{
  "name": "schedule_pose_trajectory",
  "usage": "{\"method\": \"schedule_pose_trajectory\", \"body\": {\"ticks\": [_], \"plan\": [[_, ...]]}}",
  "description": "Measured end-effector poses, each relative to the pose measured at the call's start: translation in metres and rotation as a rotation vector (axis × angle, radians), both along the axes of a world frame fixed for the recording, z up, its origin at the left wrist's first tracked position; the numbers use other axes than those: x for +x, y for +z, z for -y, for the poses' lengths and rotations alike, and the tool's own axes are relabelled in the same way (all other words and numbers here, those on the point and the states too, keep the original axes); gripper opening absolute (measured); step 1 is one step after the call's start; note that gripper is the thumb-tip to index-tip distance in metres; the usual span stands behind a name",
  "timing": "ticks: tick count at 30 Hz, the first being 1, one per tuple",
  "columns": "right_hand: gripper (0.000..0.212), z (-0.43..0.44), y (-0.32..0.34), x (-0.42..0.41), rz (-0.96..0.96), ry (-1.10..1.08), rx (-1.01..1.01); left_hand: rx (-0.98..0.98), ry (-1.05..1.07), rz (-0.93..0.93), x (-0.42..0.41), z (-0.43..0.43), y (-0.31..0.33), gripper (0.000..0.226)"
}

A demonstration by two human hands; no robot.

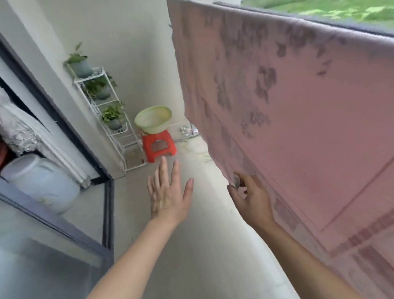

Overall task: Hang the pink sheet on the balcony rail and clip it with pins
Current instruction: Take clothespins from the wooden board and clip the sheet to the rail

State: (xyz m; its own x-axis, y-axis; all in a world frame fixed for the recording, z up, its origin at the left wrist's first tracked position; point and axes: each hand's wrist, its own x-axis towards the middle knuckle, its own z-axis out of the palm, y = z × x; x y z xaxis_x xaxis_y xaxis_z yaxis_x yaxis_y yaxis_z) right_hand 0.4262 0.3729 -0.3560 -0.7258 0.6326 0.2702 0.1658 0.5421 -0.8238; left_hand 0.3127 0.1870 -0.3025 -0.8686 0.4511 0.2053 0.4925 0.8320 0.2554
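The pink sheet [306, 107] with a faded flower pattern is draped over the dark balcony rail [337, 24] and hangs down on the right. My right hand [251, 197] pinches the sheet's lower left edge, with a small grey object, perhaps a pin, between thumb and fingers. My left hand [168, 191] is held out flat over the floor, fingers spread, holding nothing, a short way left of the sheet. No pins show along the rail.
A red stool [159, 145] carries a pale green basin [153, 119] at the balcony's far end. Beside it stands a white plant rack [107, 104] with potted plants. A sliding glass door [48, 128] and a white plastic jug [40, 180] are on the left.
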Motion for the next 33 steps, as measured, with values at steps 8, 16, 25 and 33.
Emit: {"method": "schedule_pose_trajectory", "body": {"ticks": [8,16,25,33], "plan": [[0.022,-0.027,0.047,-0.228,-0.048,0.141,-0.123,0.043,0.097,-0.113,-0.189,-0.01,0.045,0.065],[0.021,-0.038,0.033,-0.432,-0.03,0.223,-0.075,0.041,0.19,-0.08,-0.383,-0.003,0.02,0.067],[0.02,-0.089,0.066,-0.668,-0.016,0.09,-0.118,0.026,0.083,-0.076,-0.643,-0.062,0.047,0.066],[0.028,-0.19,0.055,-0.815,-0.055,0.05,-0.212,-0.013,0.021,-0.021,-0.804,-0.163,0.019,0.065]]}}
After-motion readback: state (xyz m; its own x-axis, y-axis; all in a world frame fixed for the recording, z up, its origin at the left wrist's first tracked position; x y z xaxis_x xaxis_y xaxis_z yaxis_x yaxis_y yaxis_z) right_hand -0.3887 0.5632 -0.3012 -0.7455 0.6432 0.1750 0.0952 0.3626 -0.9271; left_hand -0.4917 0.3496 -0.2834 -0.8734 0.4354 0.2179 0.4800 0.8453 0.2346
